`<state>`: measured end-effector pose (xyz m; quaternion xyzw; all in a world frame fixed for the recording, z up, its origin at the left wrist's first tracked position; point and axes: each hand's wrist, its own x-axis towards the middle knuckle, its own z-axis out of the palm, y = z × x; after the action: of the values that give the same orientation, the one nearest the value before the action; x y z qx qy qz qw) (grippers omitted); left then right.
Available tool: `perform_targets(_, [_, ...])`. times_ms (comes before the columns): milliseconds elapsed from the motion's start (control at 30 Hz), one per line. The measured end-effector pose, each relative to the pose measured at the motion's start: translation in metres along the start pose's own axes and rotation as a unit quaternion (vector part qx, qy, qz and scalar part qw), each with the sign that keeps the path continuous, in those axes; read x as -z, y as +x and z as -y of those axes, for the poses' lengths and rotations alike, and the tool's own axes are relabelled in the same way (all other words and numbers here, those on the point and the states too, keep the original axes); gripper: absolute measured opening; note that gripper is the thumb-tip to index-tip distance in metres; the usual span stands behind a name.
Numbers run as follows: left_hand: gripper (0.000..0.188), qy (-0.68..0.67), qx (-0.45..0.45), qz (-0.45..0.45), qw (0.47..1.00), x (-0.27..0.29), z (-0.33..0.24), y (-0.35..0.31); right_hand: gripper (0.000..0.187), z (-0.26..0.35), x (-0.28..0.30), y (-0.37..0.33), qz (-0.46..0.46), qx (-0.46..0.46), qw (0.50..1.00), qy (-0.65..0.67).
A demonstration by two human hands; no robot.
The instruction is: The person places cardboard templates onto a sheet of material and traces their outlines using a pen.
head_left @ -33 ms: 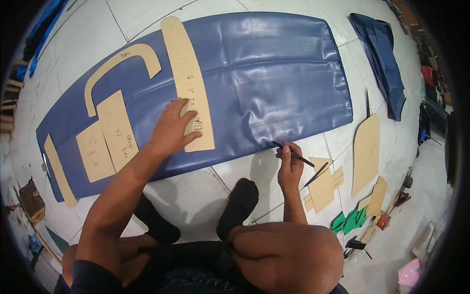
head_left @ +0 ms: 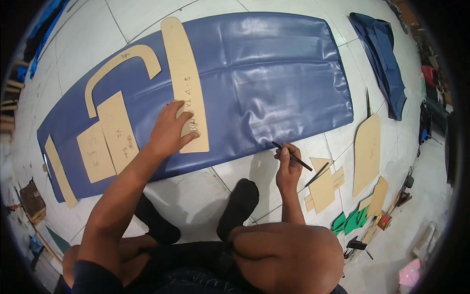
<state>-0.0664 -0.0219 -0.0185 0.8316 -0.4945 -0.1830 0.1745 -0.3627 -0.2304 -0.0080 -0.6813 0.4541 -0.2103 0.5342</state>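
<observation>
A dark blue vinyl sheet lies spread over the floor in front of me. My left hand rests with fingers apart on the lower part of a long, round-topped cardboard template, which lies flat on the vinyl. To the right, my right hand grips a black pen just off the sheet's near edge. Left of the long template are a curved template, two four-sided templates side by side, and a narrow strip template that overhangs the near edge.
At right, a rounded template lies on the white tiles, near a folded dark blue piece. Smaller templates with a thin dark tool on top, and green cloth, are closer to my knee. My socked feet stand by the sheet.
The long template's lower end has swung slightly left under my left hand, which shifted with it. My right hand has moved very slightly left, still with the pen.
</observation>
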Motion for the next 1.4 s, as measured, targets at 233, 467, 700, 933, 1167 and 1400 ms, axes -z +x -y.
perform_targets(233, [0.065, 0.003, 0.191, -0.074, 0.979, 0.004, -0.013, -0.017, 0.03, -0.011, -0.005, -0.006, 0.012, 0.003, 1.0, 0.015])
perform_targets(467, [0.092, -0.092, 0.293, -0.098, 0.947, -0.004, 0.002, -0.024, 0.03, -0.008, -0.016, -0.005, 0.02, -0.003, 1.0, 0.014])
perform_targets(700, [0.08, -0.234, 0.351, -0.023, 0.907, 0.009, 0.002, -0.023, 0.031, -0.012, -0.012, -0.003, 0.041, 0.018, 0.999, -0.01])
perform_targets(933, [0.031, -0.442, 0.343, -0.148, 0.816, 0.009, 0.044, -0.041, 0.03, -0.006, -0.016, 0.0, 0.043, 0.028, 0.999, 0.019])
perform_targets(1167, [0.024, -0.471, 0.311, -0.212, 0.798, 0.043, 0.045, -0.036, 0.03, -0.005, -0.018, 0.006, 0.035, 0.033, 0.998, 0.043])
perform_targets(1400, [0.025, -0.566, 0.271, -0.205, 0.751, 0.031, 0.024, -0.033, 0.023, 0.001, -0.022, 0.009, 0.064, 0.066, 0.996, -0.015])
